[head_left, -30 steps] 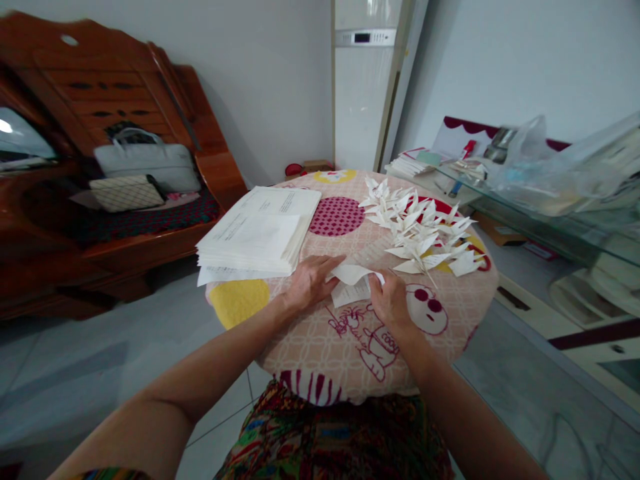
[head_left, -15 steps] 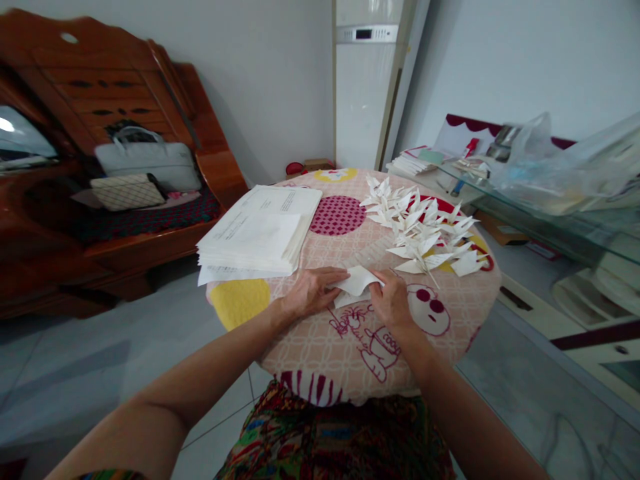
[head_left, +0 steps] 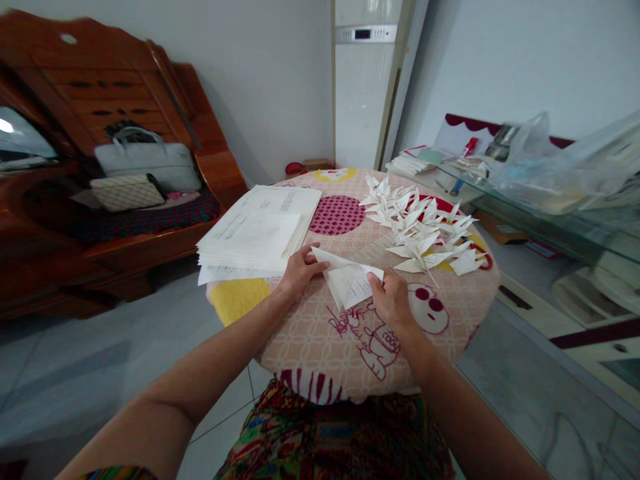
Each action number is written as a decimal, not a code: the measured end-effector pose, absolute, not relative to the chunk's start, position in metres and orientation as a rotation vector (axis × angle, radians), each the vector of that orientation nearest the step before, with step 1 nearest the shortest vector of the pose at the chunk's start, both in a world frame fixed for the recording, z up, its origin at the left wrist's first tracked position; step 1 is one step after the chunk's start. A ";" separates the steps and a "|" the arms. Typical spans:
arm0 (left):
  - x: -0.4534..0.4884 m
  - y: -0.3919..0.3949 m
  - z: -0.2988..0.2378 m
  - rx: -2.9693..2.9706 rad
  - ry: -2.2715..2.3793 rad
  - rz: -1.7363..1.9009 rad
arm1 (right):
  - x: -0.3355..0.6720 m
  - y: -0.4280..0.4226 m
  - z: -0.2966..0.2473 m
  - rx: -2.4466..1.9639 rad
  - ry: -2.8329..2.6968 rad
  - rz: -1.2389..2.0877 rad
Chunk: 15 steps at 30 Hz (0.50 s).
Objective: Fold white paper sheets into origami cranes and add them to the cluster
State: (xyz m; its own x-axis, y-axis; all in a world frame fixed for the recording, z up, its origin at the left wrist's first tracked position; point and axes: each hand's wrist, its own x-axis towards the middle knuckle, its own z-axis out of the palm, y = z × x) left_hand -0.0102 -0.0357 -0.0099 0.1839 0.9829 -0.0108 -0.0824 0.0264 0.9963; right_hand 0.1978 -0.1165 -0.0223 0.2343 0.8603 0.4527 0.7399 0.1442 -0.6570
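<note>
A partly folded sheet of white paper (head_left: 350, 285) with faint writing on it is between my two hands, just above or on the patterned tablecloth. My left hand (head_left: 301, 270) has its fingers and thumb closed at the sheet's upper left corner. On the other side, my right hand (head_left: 390, 295) pinches the right corner, thumb on top. Beyond my right hand lies a heap of folded white paper cranes (head_left: 420, 223). A thick stack of printed paper (head_left: 260, 223) sits beside my left hand.
The round table (head_left: 300, 333) wears a pink cloth with cartoon prints. To the right is a glass shelf (head_left: 530, 210) bearing plastic bags and other items. A wooden bench (head_left: 120, 220) with bags on it stands at left. An air conditioner (head_left: 363, 100) stands at the back.
My left hand has moved left and a little up. The paper is now spread wider, with its written face and a pointed lower end showing. My right hand has hardly moved.
</note>
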 end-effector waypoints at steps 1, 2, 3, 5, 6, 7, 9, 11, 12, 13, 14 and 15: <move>-0.010 -0.038 -0.010 1.153 0.994 1.092 | 0.198 -0.116 -0.023 -1.621 -1.491 0.193; -0.009 -0.040 -0.011 1.127 0.980 1.076 | 0.199 -0.115 -0.024 -1.620 -1.453 0.226; -0.007 -0.043 -0.012 1.128 0.981 1.064 | 0.199 -0.114 -0.024 -1.613 -1.416 0.267; -0.004 -0.048 -0.012 1.153 0.993 1.038 | 0.200 -0.113 -0.024 -1.590 -1.342 0.358; -0.003 -0.051 -0.012 1.151 0.990 1.027 | 0.200 -0.114 -0.023 -1.576 -1.311 0.400; -0.001 -0.054 -0.011 1.136 0.981 1.014 | 0.200 -0.115 -0.021 -1.562 -1.285 0.436; 0.003 -0.061 -0.008 1.084 0.957 0.994 | 0.198 -0.120 -0.018 -1.536 -1.232 0.487; 0.006 -0.070 -0.005 1.030 0.950 1.002 | 0.194 -0.126 -0.015 -1.505 -1.173 0.521; 0.007 -0.074 -0.004 1.003 0.951 1.014 | 0.192 -0.130 -0.013 -1.484 -1.141 0.531; 0.009 -0.079 -0.003 0.976 0.952 1.030 | 0.191 -0.133 -0.012 -1.460 -1.110 0.537; 0.011 -0.083 -0.002 0.950 0.950 1.046 | 0.190 -0.136 -0.012 -1.437 -1.081 0.540; 0.012 -0.086 -0.002 0.925 0.946 1.066 | 0.190 -0.139 -0.012 -1.417 -1.058 0.548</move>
State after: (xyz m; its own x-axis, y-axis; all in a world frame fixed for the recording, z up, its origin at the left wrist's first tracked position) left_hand 0.0122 -0.0865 -0.0020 0.2068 0.9641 -0.1668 -0.2801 0.2217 0.9340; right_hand 0.1896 -0.1388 -0.0116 0.4715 0.8426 0.2602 0.2740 0.1405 -0.9514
